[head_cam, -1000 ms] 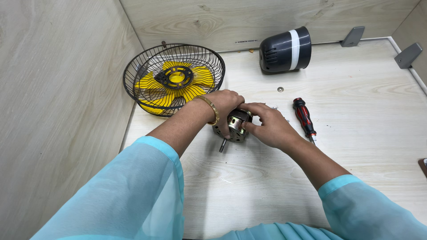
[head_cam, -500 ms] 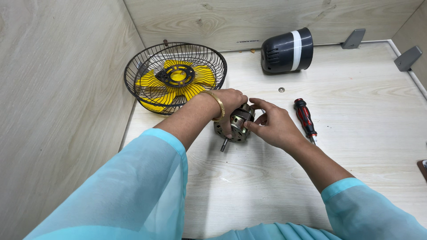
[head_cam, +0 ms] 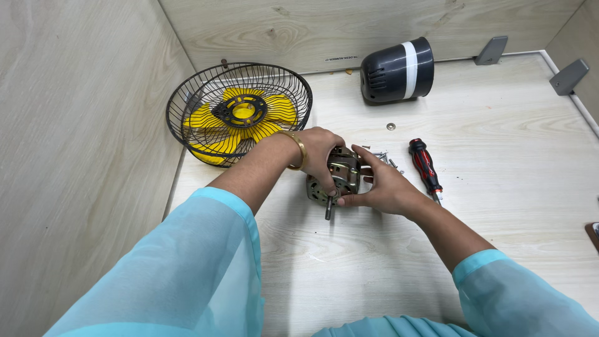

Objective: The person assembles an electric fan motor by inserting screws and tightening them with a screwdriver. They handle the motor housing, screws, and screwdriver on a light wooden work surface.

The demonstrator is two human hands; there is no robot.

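currently both hands, left hand (head_cam: 318, 153) and right hand (head_cam: 384, 187), are gripping the fan motor (head_cam: 340, 178) on the surface (head_cam: 499, 187), fingers clamped around it; next move probably needs the screwdriver (head_cam: 425, 165).

Head-worn view, steeply downward, seemingly close.

Bare metal motor (head_cam: 340, 178), matt wooden table (head_cam: 499, 125), seemingly glossy plastic housing (head_cam: 396, 70).
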